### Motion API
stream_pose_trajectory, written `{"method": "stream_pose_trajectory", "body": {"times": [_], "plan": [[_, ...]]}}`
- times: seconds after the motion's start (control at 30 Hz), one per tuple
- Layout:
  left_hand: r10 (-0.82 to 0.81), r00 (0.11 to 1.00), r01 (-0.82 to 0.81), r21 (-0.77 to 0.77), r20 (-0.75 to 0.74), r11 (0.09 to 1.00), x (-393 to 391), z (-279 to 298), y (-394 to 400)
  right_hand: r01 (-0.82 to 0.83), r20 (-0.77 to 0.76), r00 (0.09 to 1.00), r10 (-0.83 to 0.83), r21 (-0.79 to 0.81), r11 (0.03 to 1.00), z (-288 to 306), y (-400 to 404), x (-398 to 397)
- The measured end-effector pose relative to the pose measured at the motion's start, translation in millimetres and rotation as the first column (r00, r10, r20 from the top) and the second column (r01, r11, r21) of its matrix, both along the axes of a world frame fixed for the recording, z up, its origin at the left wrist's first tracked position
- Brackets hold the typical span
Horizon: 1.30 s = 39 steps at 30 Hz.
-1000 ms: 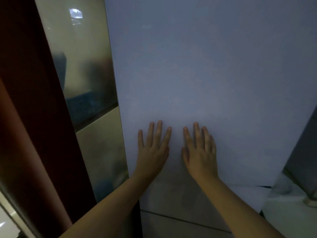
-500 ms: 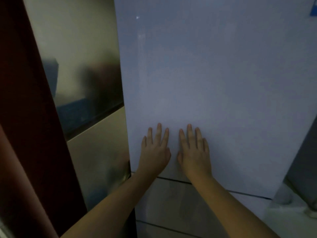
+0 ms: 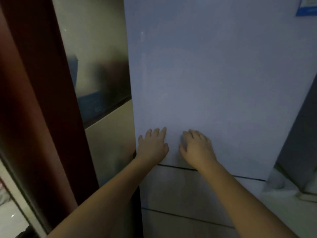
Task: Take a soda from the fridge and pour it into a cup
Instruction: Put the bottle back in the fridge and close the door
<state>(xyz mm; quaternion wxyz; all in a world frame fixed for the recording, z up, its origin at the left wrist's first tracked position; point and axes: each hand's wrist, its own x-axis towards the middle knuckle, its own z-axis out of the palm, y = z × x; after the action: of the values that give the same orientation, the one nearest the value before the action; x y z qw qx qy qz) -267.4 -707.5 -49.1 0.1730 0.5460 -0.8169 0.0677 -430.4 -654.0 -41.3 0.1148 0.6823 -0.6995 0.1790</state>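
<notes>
1. Closest to the camera: two bare forearms reaching up and forward from the bottom of the shot, in pretty dim light.
2. The left hand [image 3: 153, 146] is flat on the fridge door [image 3: 214, 79], fingers straight and loosely spread, holding nothing. It sits near the door's left edge.
3. The right hand [image 3: 197, 147] is just beside it on the same door. Its fingers are a bit more bent at the knuckles with the tips on the surface, and it's not gripping anything either.
4. Both hands are just above the seam where the upper door meets the lower drawer panel [image 3: 180, 189].
5. The fridge is closed, so no soda or cup shows.
6. Further back: a glossy panel [image 3: 96, 54] and a dark red frame [image 3: 34, 83] left of the fridge, and a blue sticker [image 3: 307, 6] at the door's top right.
</notes>
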Motion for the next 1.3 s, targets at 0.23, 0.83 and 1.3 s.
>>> {"method": "stream_pose_trajectory", "body": {"times": [0.23,0.83,1.3], "plan": [[-0.020,0.994,0.020,0.003,0.106,1.000,35,-6,45,0.074,-0.024,0.997,-0.070,0.214,0.974,-9,55,28],[-0.174,0.978,0.162,0.111,0.114,0.981,94,-5,200,0.223,-0.011,0.974,-0.225,0.180,0.958,-18,224,94],[-0.271,0.962,0.268,0.067,0.034,0.961,49,2,352,0.305,-0.011,0.952,-0.306,0.120,0.945,-3,377,69]]}}
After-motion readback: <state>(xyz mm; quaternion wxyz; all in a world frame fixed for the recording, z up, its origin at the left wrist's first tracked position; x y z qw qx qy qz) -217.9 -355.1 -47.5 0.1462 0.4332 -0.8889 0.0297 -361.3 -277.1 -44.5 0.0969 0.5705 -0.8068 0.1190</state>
